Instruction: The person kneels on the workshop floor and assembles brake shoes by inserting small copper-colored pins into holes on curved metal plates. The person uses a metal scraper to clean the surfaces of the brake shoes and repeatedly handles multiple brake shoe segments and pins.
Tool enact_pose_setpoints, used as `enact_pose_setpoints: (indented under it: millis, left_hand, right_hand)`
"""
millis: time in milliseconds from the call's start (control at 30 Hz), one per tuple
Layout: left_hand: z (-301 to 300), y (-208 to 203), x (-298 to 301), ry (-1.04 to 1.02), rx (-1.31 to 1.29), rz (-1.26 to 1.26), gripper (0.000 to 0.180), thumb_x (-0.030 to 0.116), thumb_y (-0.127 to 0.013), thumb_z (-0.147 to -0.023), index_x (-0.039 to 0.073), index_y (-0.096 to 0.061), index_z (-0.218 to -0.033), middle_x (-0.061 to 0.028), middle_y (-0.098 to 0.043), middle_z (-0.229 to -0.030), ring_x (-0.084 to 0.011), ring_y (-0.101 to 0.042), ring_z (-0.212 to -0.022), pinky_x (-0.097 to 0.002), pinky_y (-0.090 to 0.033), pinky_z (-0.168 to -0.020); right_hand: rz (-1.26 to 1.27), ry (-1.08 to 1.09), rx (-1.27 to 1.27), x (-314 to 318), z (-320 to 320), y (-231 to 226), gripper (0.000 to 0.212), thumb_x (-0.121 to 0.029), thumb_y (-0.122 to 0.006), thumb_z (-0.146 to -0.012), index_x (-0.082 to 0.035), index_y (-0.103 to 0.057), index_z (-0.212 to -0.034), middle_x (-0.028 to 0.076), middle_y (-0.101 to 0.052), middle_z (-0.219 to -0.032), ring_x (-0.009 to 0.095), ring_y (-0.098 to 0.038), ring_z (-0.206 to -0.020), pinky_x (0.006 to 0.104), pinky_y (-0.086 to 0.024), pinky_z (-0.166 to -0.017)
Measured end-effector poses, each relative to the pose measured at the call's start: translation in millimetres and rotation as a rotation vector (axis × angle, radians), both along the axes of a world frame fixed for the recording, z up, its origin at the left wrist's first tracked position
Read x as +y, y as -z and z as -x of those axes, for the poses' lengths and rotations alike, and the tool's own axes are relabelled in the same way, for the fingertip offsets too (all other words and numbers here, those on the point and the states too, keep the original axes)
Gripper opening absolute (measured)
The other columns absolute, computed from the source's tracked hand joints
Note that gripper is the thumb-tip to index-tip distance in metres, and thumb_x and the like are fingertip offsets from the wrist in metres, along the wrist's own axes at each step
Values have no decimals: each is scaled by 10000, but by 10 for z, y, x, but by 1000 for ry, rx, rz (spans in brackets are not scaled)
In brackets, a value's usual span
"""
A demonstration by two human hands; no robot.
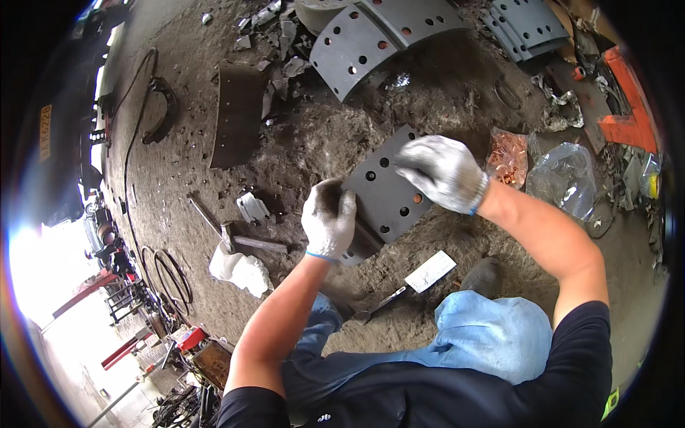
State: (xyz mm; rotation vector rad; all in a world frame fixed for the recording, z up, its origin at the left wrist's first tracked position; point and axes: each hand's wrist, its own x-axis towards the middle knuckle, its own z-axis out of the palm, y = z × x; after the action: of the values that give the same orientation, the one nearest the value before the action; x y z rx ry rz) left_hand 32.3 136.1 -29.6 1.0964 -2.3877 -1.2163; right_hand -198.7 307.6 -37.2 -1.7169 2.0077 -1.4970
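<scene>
A dark grey brake lining (389,196), a curved plate with several round holes, is tilted in front of me above the dirt floor. My left hand (328,221), in a white knit glove, grips its left edge between thumb and fingers. A copper-coloured rivet (417,198) shows in one of its holes. Over the lining's upper right part is my right hand (444,171), also gloved. Its fingers are drawn together in a pinch and slightly blurred; whatever lies between them is hidden. To the right of that hand is a clear bag of copper rivets (507,158).
More grey linings (385,46) lie at the far side, with a brown curved plate (235,118) left of them. A hammer (260,244) and a white cloth (241,271) are at left. Near my knees lies a white card (431,272). An orange metal frame (629,107) stands far right.
</scene>
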Motion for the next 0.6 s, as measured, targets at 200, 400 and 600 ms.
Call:
enact_pose_setpoints:
  millis: [200, 400, 600]
  left_hand:
    - [97, -6, 38, -34, 49, 86, 277, 129, -796, -906, 24, -732, -1154, -163, -783, -1002, -264, -768, -903, -375, -604, -869]
    - [22, 67, 58, -64, 97, -104, 271, 4, -731, -983, 1, -671, -1246, -72, -721, -1091, -148, -673, -1002, -310, -550, -941]
    - [60, 20, 73, -56, 106, -148, 288, -2, -732, -973, -7, -657, -1251, -79, -699, -1110, -147, -655, -1022, -309, -541, -951]
  right_hand:
    - [-68, 9, 137, -303, -46, 197, 205, -214, -758, -912, -90, -735, -1073, 119, -742, -1086, 340, -719, -1001, 464, -581, -906]
    - [4, 174, 144, -296, -194, 169, 172, -218, -772, -896, -76, -739, -988, 101, -741, -1088, 302, -725, -965, 451, -577, -859]
    - [5, 144, 262, -177, -185, 237, 162, -189, -765, -870, -88, -750, -995, 86, -751, -1120, 269, -733, -992, 413, -588, -872]
